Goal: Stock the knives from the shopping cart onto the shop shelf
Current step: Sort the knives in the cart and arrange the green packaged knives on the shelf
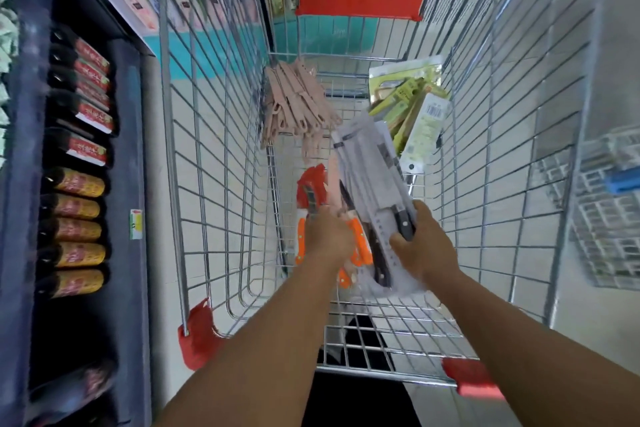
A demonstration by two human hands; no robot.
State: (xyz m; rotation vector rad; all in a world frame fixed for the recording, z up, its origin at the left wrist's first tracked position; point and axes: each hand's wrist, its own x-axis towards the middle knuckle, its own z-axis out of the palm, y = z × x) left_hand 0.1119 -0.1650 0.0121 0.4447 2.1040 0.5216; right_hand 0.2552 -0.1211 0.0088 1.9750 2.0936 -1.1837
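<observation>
Partly blurred by motion, the shopping cart [214, 135] holds heaps too tangled to count: pinkish-beige knives [298, 104] at its far end, green carded packs [412, 104] beside them, orange-handled knives [360, 246] nearest the person. Inside the cart, the right hand [420, 246] grips a stack of grey carded black-handled knives [374, 184]. The left hand [329, 236] curls down among the orange handles, its fingertips hidden, so what it holds is unclear.

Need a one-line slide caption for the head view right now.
Both hands in the shopping cart: right hand grips black-handled carded knives, left hand reaches orange-handled knives.
</observation>
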